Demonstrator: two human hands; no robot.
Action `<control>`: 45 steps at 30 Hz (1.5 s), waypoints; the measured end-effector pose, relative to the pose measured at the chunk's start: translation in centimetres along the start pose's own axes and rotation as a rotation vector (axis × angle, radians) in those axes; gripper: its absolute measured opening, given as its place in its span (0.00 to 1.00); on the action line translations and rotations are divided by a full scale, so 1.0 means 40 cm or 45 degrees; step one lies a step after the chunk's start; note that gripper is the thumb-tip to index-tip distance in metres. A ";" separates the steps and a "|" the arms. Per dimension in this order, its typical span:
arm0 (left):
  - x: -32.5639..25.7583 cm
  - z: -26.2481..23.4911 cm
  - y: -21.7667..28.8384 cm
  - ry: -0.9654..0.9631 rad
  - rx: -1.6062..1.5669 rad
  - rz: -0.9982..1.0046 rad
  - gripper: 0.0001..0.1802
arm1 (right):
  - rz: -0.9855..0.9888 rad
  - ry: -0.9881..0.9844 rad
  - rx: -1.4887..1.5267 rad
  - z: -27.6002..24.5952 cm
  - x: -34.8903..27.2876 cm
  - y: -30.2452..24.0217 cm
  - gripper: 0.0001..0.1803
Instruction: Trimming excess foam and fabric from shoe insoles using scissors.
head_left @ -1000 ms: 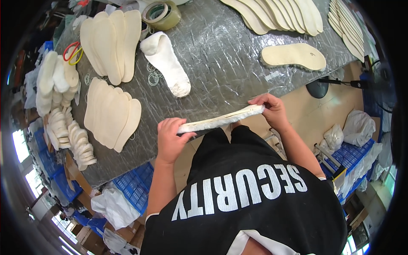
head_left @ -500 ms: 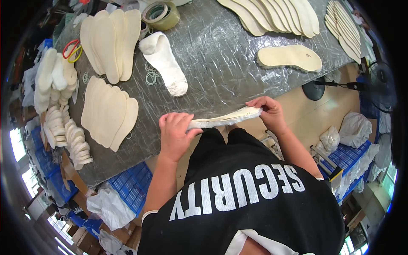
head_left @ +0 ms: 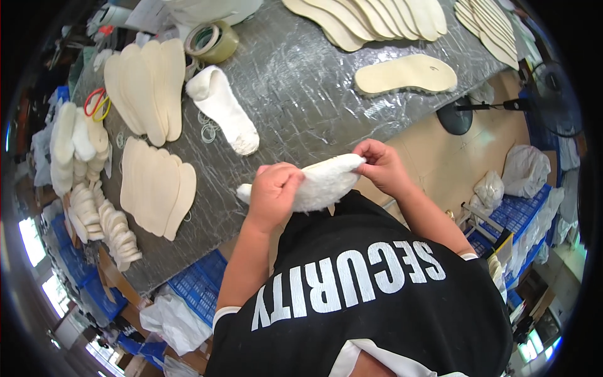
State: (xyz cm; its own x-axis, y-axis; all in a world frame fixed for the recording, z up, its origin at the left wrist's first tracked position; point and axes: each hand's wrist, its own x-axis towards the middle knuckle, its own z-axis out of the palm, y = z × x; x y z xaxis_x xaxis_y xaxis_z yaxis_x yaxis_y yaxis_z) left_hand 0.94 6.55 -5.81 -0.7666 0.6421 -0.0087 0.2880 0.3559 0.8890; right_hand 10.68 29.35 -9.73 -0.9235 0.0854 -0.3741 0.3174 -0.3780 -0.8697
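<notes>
A white fleecy insole (head_left: 326, 185) is held up between my two hands, near the table's front edge. My left hand (head_left: 274, 191) grips it toward its left end, fingers curled over the upper edge. My right hand (head_left: 380, 166) pinches the tip at the other end. Fluffy pile faces me, and a thin strip of the cream backing shows along the top edge. On the table beyond lies a white fleece piece with a folded-over end (head_left: 223, 108). Farther right a single cream insole (head_left: 407, 75) lies with its fleece side down.
Fanned cream insoles lie at the left (head_left: 147, 91), nearer me (head_left: 157, 188), and at the back (head_left: 370, 22). Tape rolls (head_left: 217, 43), red-and-yellow scissors (head_left: 97, 103) and rubber bands (head_left: 208, 129) sit leftward. Bundled fleece insoles (head_left: 103, 210) line the left edge. A black fan (head_left: 553, 103) stands right.
The insole has been tilted so its fleece side now faces me instead of its edge. My left hand has moved inward along it. The view has shifted slightly.
</notes>
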 end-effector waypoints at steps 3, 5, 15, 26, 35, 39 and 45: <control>0.010 -0.009 -0.033 -0.059 -0.131 -0.067 0.10 | 0.036 -0.009 0.004 0.019 0.000 -0.012 0.14; 0.026 -0.018 -0.043 0.035 -0.540 -0.691 0.13 | 0.038 -0.277 0.561 0.044 0.010 -0.038 0.25; 0.062 0.025 0.002 -0.618 -1.294 -1.140 0.12 | -0.660 -0.418 -0.267 0.040 0.052 -0.092 0.21; 0.081 0.087 0.041 -0.701 -1.303 -1.363 0.10 | -0.733 -0.297 -0.340 -0.013 -0.004 -0.124 0.06; 0.090 0.145 0.045 -0.824 -1.119 -1.231 0.14 | -0.485 -0.140 -0.062 -0.083 -0.033 -0.094 0.05; 0.057 0.090 0.064 -0.346 -1.009 -0.596 0.16 | -0.238 -0.047 0.024 -0.108 -0.053 -0.102 0.05; 0.038 0.085 0.189 -0.254 0.320 0.051 0.15 | -0.179 0.009 0.051 -0.154 -0.073 -0.111 0.06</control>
State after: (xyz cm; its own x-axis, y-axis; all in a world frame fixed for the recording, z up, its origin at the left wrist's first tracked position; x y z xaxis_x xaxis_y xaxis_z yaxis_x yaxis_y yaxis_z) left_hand 3.89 12.55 -0.68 -0.6313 0.7706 -0.0875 0.4677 0.4683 0.7496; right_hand 13.29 36.44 -6.75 -0.9565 0.1466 -0.2520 0.1761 -0.3983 -0.9002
